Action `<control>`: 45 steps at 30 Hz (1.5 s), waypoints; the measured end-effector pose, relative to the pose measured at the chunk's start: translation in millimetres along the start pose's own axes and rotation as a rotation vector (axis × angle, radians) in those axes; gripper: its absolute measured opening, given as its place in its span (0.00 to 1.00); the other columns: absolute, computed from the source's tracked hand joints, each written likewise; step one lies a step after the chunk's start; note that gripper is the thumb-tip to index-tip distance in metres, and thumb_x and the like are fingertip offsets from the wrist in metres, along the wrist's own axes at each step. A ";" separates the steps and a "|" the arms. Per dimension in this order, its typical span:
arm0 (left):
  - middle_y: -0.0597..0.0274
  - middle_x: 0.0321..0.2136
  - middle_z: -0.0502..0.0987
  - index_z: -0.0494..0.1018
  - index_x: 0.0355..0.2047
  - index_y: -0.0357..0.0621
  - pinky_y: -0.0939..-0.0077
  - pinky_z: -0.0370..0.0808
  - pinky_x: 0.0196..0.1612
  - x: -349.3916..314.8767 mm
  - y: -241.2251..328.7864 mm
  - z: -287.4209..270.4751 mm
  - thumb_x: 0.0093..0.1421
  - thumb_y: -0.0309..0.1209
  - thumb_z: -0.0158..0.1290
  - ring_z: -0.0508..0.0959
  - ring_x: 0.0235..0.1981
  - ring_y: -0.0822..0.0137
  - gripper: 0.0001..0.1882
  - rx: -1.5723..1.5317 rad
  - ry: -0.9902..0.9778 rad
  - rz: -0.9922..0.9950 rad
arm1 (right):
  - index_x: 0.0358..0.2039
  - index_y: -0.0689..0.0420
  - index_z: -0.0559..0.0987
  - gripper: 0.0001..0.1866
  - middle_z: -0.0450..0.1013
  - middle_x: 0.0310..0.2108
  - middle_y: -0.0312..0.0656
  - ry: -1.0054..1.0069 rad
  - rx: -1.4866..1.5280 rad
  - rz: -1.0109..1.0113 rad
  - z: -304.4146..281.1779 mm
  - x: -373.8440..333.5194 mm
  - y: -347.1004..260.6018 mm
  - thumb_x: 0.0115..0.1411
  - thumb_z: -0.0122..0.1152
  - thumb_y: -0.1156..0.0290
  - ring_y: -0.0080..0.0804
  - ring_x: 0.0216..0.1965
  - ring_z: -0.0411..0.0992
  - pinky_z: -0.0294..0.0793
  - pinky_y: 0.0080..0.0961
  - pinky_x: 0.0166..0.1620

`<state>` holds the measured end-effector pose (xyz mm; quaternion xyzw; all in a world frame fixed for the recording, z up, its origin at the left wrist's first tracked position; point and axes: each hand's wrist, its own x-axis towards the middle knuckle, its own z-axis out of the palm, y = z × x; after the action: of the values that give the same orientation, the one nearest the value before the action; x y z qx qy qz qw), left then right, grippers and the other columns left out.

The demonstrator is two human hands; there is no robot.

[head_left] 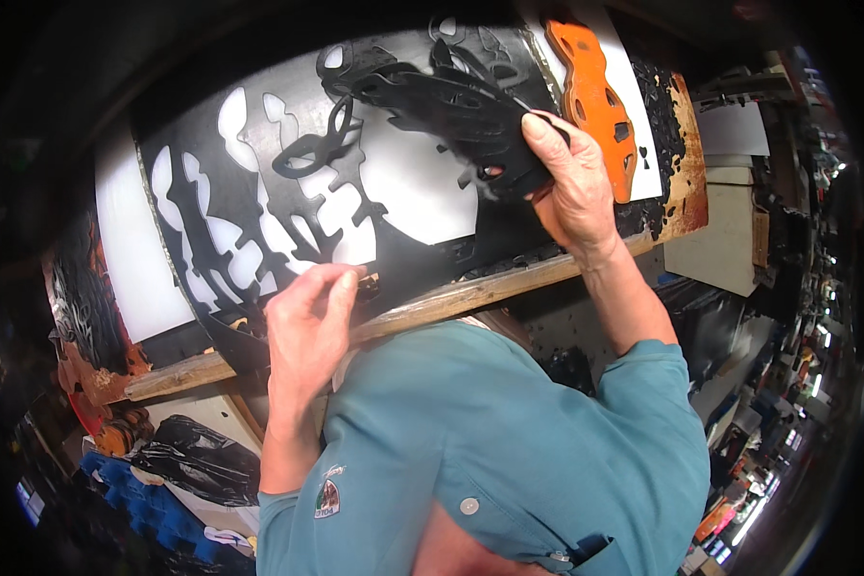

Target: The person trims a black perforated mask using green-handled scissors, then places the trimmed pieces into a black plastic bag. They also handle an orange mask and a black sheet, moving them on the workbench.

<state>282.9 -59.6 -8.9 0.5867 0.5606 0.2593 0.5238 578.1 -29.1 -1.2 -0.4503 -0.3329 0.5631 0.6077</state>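
My right hand (576, 182) is closed, thumb on top, around a bundle of thin black cut-out pieces (461, 110). The bundle is raised over the work surface and fans out to the left, with loops and holes in it. A large black sheet (235, 197) with many cut-out openings lies beneath, and white shows through the gaps. At the sheet's near edge my left hand (307, 322) has its thumb and forefinger pinched together. Whatever is between those fingertips is hidden.
An orange block (586, 96) with a wavy outline and holes lies at the right on a white board (130, 240). A wooden rail (480, 293) runs along the near edge. Black scraps cover the right end. Below left are a black plastic bag (197, 461) and blue material (144, 509).
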 end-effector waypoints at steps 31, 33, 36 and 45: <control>0.76 0.20 0.57 0.64 0.30 0.47 0.82 0.62 0.23 105.2 -39.9 -30.4 0.78 0.45 0.45 0.58 0.20 0.80 0.20 -0.682 0.621 0.037 | 0.47 0.55 0.80 0.13 0.81 0.36 0.37 0.231 0.244 -0.062 -35.6 41.5 -26.6 0.74 0.58 0.59 0.28 0.34 0.81 0.84 0.26 0.38; 0.70 0.22 0.62 0.63 0.31 0.46 0.80 0.62 0.23 103.3 -57.5 -46.7 0.78 0.46 0.46 0.64 0.21 0.75 0.21 -0.749 0.501 0.052 | 0.48 0.58 0.79 0.12 0.80 0.41 0.38 0.437 0.179 -0.341 -72.5 52.5 -70.6 0.75 0.56 0.63 0.29 0.36 0.80 0.85 0.28 0.39; 0.65 0.24 0.66 0.63 0.33 0.45 0.78 0.63 0.22 109.0 -71.5 -53.0 0.78 0.47 0.45 0.68 0.23 0.70 0.21 -0.793 0.451 0.046 | 0.48 0.60 0.79 0.10 0.80 0.43 0.39 0.365 0.218 -0.611 -108.2 61.0 -145.1 0.75 0.54 0.68 0.30 0.39 0.80 0.82 0.27 0.39; 0.44 0.50 0.79 0.73 0.47 0.31 0.70 0.78 0.52 62.7 -33.1 -14.1 0.78 0.39 0.46 0.81 0.47 0.61 0.19 -0.671 0.054 -0.051 | 0.39 0.62 0.83 0.07 0.82 0.36 0.40 0.062 -1.402 -1.181 -93.4 51.5 -100.6 0.69 0.63 0.71 0.32 0.36 0.80 0.79 0.26 0.41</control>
<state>272.5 -2.6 -52.2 0.3603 0.4722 0.4314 0.6791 709.4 9.5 51.4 -0.4875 -0.7579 -0.1824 0.3933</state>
